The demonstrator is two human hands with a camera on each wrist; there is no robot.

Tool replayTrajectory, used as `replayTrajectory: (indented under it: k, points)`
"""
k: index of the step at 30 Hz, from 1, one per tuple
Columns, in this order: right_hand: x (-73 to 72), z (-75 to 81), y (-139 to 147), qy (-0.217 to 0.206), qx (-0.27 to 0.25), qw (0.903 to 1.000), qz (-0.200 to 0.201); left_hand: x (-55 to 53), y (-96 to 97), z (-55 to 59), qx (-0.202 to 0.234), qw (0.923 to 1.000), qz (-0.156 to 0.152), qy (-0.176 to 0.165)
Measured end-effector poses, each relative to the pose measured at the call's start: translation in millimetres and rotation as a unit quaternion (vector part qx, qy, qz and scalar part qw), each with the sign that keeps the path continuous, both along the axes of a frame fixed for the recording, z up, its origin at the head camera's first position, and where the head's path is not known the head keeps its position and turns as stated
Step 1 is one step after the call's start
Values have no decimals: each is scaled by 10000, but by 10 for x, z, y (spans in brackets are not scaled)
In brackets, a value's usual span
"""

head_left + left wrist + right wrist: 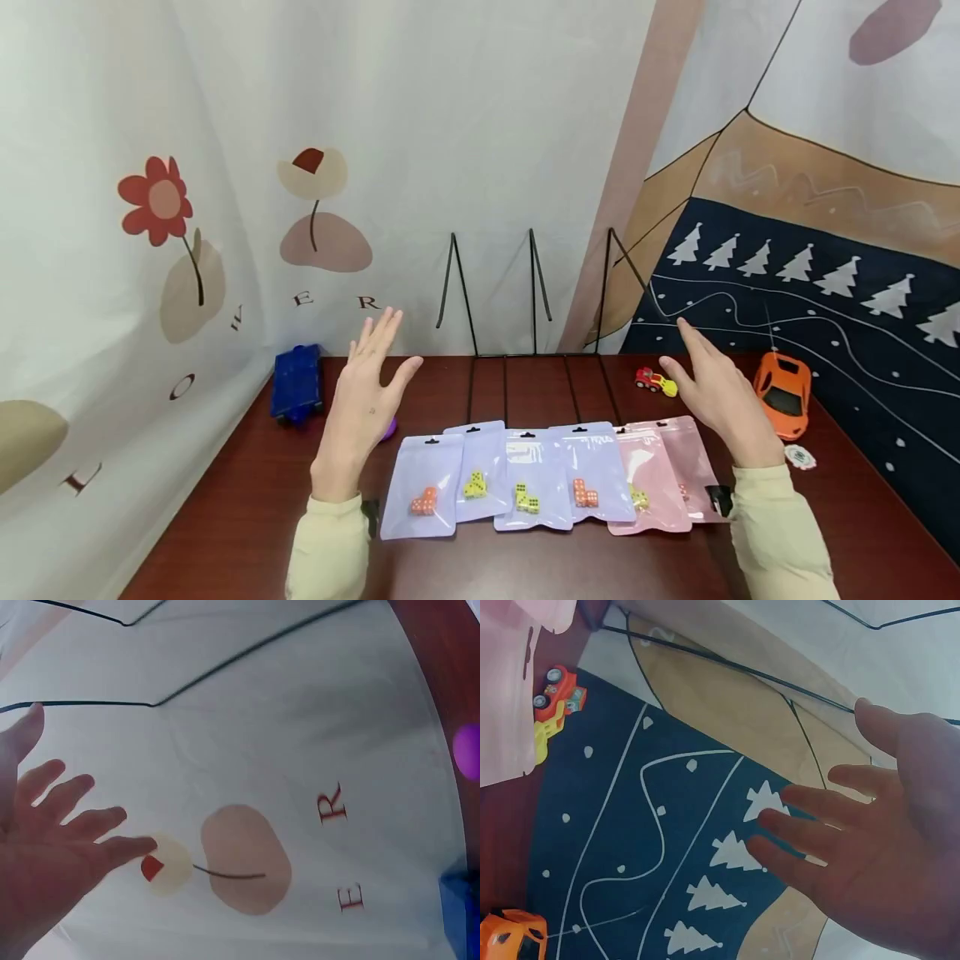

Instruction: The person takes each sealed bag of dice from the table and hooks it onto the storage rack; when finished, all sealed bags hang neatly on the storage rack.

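Both hands are raised over the table with fingers extended, holding nothing. The left hand [360,400] is above the left end of a row of zip bags, and the right hand [716,396] is above the right end. Several bluish-lilac zip bags [408,458] lie side by side, with orange dice [424,502] or yellow dice [475,485] inside. Two pink zip bags [652,458] overlap at the right. Behind the bags stands a black wire rack [536,356] with upward prongs. In the wrist views, the left palm [52,847] and right palm [900,855] show spread fingers.
A blue toy vehicle [297,383] sits at the back left, with a purple object [389,428] partly hidden by the left hand. On the right are a red and yellow toy truck [655,382], an orange toy car [782,395] and a poker chip [800,457]. Printed cloth hangs behind.
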State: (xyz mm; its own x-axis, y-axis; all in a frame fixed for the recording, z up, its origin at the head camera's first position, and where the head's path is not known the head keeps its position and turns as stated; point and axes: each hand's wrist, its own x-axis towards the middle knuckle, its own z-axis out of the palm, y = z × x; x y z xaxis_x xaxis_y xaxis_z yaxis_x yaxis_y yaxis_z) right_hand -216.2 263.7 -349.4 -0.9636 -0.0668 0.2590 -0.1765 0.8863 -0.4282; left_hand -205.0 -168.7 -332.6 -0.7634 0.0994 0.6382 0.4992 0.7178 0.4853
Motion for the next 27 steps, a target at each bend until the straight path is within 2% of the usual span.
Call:
replayTrajectory:
  k: [2,5,9,14,17,21,27]
  points:
    - [13,-4,13,39,-77,10000,38,-14,42,0,412,9981,-143,428]
    - [31,-11,23,218,-215,9994,184,-48,110,-3,929,9894,-329,1067]
    - [50,-46,29,537,-428,9969,389,-112,205,13,1369,9770,-599,1520]
    - [94,-116,39,727,-562,9951,378,-165,334,89,1647,9659,-830,1817]
    - [126,-162,58,699,-560,9954,342,-104,418,194,1820,9597,-957,1915]
    - [170,-203,95,601,-524,9962,347,-33,490,306,2073,9496,-1249,1989]
    - [257,-276,153,263,-493,9980,308,-87,543,339,2460,9356,-1649,1921]
